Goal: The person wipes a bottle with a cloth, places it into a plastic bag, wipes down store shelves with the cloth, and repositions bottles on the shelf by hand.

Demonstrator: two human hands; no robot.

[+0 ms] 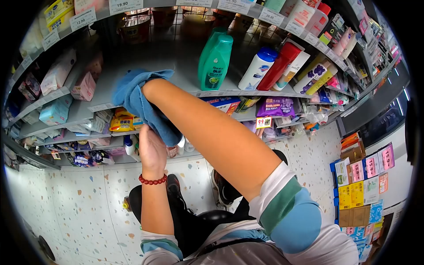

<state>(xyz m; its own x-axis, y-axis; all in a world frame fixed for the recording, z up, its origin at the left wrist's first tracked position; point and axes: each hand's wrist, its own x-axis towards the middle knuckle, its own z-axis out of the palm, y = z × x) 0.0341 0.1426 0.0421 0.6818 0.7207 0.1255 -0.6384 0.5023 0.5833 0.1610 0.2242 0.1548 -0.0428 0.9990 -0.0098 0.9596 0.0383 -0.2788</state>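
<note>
My right arm reaches across to the left over the grey shelf [185, 79]. A blue cloth [132, 90] covers most of my right hand [152, 89], which presses it onto the shelf near the front edge. One end of the cloth hangs down over that edge. Below it, my left hand [152, 150], with a red bead bracelet [153, 180] at the wrist, is raised beside the hanging end. The fingers of my left hand are mostly hidden behind the cloth. Green shampoo bottles [216, 62] stand on the same shelf, to the right of the cloth.
A white bottle with a blue cap [258, 68] and a red bottle [279, 66] stand further right. Lower shelves hold a purple pack [276, 107] and a yellow pack [122, 120]. Price tags line the upper shelf edge [198, 3]. Stacked boxes [353, 190] stand at right.
</note>
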